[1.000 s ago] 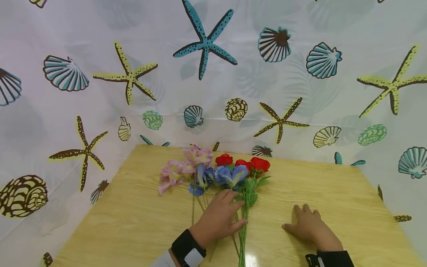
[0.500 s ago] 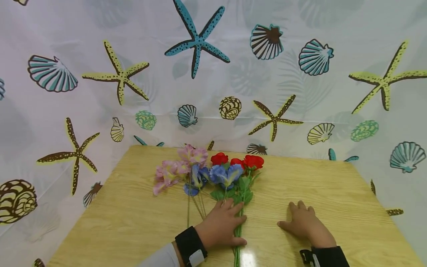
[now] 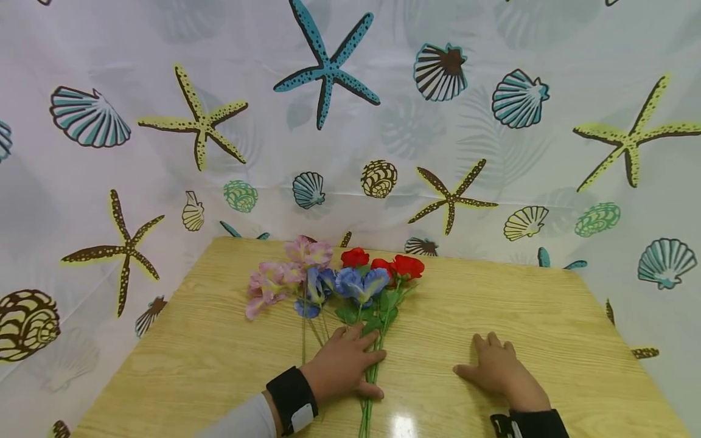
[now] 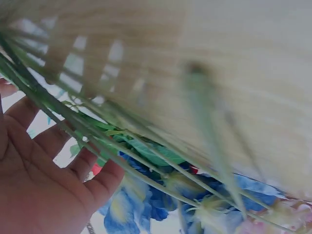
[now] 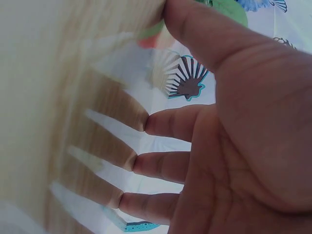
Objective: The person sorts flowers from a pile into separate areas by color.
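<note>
The flowers lay on the counter (image 3: 438, 328) at the centre of the frame, red heads (image 3: 408, 266) to the right, blue heads (image 3: 361, 283) in the middle, pink heads (image 3: 274, 283) to the left, with green stems (image 3: 366, 420) running down past the bottom edge of the frame. The left hand (image 3: 342, 365), at lower centre, lay across the stems with its fingers spread, gripping nothing; how hard it pressed could not be told. The right hand (image 3: 495, 368), at lower right, rested its fingertips on the counter, fingers parted and holding nothing. The flowers looked artificial and were probably light, the stems thin, springy and perhaps apt to roll or slide on the shiny top, the petals soft and easily crushed. The best hold seemed to be on the bare stems below the leaves (image 3: 389, 304), where several could be gathered together. The pink heads reached almost to the counter's back edge, close under the patterned cloth (image 3: 246, 61), so lifting looked safer than pushing away. Bare wood between the hands, and more towards the right of the frame, gave room for sideways movement.
</note>
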`<state>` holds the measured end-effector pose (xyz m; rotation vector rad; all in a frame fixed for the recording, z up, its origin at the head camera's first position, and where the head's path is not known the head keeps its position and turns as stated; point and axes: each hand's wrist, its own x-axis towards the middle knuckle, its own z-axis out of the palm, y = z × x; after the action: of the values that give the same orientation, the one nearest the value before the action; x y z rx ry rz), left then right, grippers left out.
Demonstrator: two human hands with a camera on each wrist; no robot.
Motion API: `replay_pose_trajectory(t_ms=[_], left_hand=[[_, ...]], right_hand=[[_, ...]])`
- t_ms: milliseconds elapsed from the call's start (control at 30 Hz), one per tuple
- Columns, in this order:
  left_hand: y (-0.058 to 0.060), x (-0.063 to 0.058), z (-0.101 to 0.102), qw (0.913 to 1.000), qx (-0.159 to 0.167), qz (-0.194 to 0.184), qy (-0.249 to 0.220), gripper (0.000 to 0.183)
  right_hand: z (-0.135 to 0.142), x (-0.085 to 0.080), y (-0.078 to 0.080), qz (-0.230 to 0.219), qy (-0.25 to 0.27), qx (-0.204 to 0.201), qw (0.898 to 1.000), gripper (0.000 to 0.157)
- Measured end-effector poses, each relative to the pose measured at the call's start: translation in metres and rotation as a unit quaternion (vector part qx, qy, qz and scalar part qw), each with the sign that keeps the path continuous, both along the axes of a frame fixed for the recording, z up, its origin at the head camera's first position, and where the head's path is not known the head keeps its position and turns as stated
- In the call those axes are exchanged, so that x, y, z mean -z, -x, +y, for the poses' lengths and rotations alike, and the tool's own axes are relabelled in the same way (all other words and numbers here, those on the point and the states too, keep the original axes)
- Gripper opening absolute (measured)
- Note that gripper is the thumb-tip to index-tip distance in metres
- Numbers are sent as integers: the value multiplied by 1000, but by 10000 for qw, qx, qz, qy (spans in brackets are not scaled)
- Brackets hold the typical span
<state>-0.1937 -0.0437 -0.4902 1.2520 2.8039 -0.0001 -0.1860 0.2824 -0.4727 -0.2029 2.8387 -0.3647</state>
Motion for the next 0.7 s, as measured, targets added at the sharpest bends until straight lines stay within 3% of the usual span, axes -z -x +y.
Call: replay_pose_trajectory(t_ms=[267, 700], left_hand=[[4, 10, -43, 9997, -139, 64, -209, 82], [4, 16, -137, 9975, -485, 130, -491, 76]], right_hand=[[2, 2, -1, 77, 28, -10, 10000, 97], [1, 4, -1, 99, -50, 25, 9999, 99]])
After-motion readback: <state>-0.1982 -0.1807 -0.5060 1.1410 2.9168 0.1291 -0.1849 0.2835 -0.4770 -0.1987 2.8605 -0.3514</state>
